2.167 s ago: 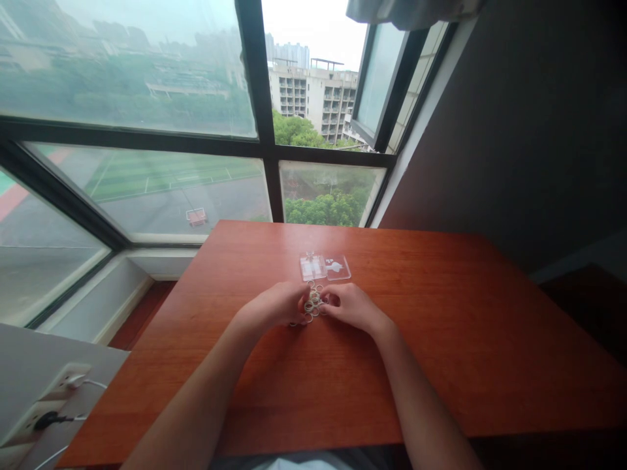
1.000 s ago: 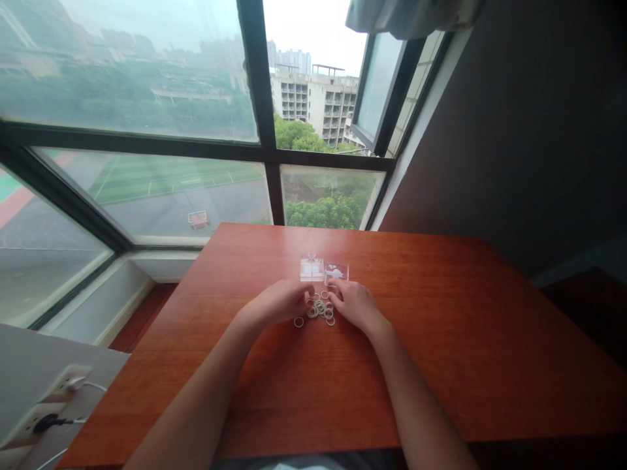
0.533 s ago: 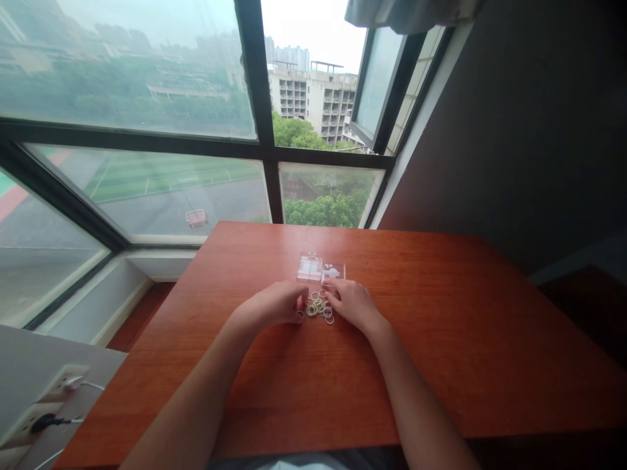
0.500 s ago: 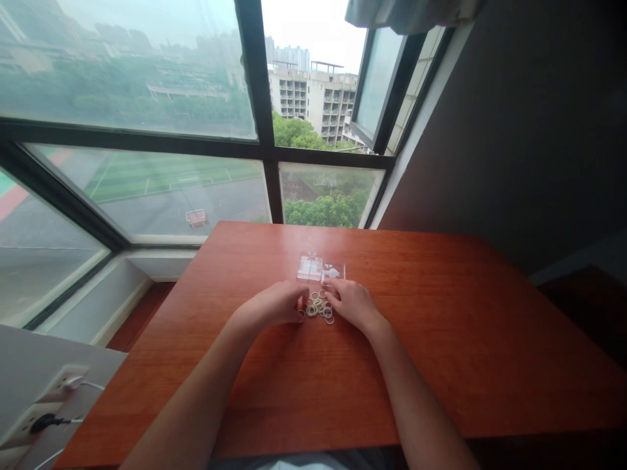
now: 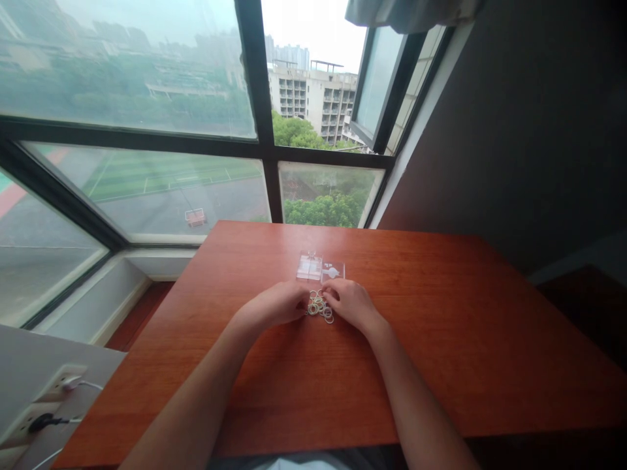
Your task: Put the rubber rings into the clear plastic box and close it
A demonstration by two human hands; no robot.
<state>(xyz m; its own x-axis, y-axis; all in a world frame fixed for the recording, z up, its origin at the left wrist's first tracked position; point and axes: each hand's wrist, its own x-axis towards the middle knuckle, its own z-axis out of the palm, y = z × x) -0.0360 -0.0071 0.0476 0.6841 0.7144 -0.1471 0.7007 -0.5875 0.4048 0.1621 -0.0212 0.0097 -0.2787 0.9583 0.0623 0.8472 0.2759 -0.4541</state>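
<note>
A small pile of pale, thin rings [image 5: 319, 307] lies on the brown table between my hands. My left hand [image 5: 281, 303] rests at the pile's left edge, its fingers curled inward and closed; the fingertips are mostly hidden, so anything in them cannot be made out. On the right side, my right hand [image 5: 350, 302] is bent over the upper rings, thumb and fingertips drawn together beside them. Whether a ring is between those fingers is too small to tell. Just beyond the hands stand a clear block-like piece [image 5: 309, 267] and a flat clear plate with a white shape [image 5: 335, 271].
The brown wooden table [image 5: 455, 339] reaches to the window frame [image 5: 268, 153] at the back. A dark wall [image 5: 475, 150] rises on the right. At lower left, sockets with a black plug [image 5: 43, 422] and a white plug [image 5: 73, 383] sit on the wall.
My left fingers have curled in closer, and the ring beside them no longer shows. My right fingertips have moved slightly left, drawing closer over the upper rings. Some rings have shifted a little.
</note>
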